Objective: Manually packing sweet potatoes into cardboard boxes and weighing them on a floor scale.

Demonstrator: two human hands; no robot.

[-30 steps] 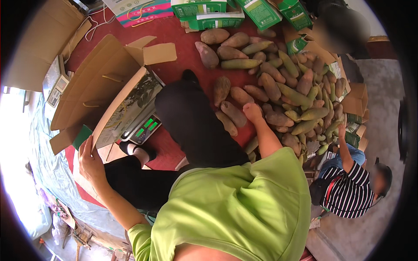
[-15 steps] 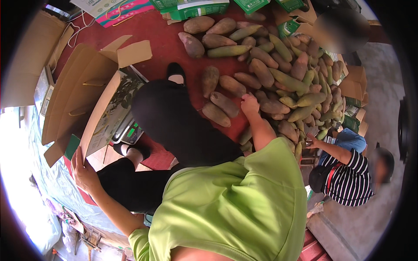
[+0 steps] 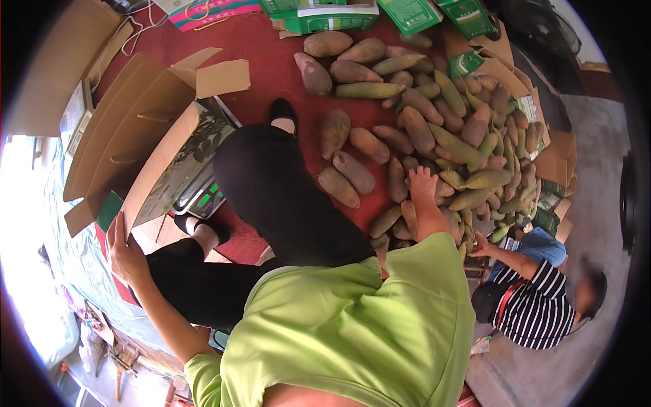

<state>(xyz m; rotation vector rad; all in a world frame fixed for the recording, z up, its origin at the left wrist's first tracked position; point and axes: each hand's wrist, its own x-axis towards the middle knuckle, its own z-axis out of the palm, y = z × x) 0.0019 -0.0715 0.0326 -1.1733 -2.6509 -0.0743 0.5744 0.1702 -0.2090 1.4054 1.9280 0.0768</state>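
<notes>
- Head view: the person's right hand (image 3: 423,183) reaches over the near left side of a large pile of tubers (image 3: 488,178), some brownish pink and some green, its fingers parted and bent among them; what lies under the palm is hidden, so I cannot tell whether it is gripping one
- A brownish tuber (image 3: 397,180) lies just left of this hand
- Farther left, a close pair of tubers (image 3: 354,172) lies on the red covering (image 3: 271,57), with a few others near them and a looser group at the far side
- At the left, the left hand (image 3: 127,258) has its fingers at the near edge of an open brown carton (image 3: 119,129); I cannot tell how firmly they hold it
- The carton shows two cord handles (image 3: 156,117) inside, raised flaps and a printed panel with a leafy pattern on its right side
- Just right of the carton sits a scale (image 3: 207,200) with lit green displays; I cannot tell whether the carton rests on it
- One leg in black trousers (image 3: 278,197) bends between the carton and the tubers, a dark shoe (image 3: 283,110) beyond the knee
- Green boxes (image 3: 410,15) lie along the far side
- At the near right, a co-worker in a striped shirt (image 3: 539,312) holds out a hand (image 3: 481,245) beside the pile
- A dark fan (image 3: 542,30) stands at the far right
</notes>
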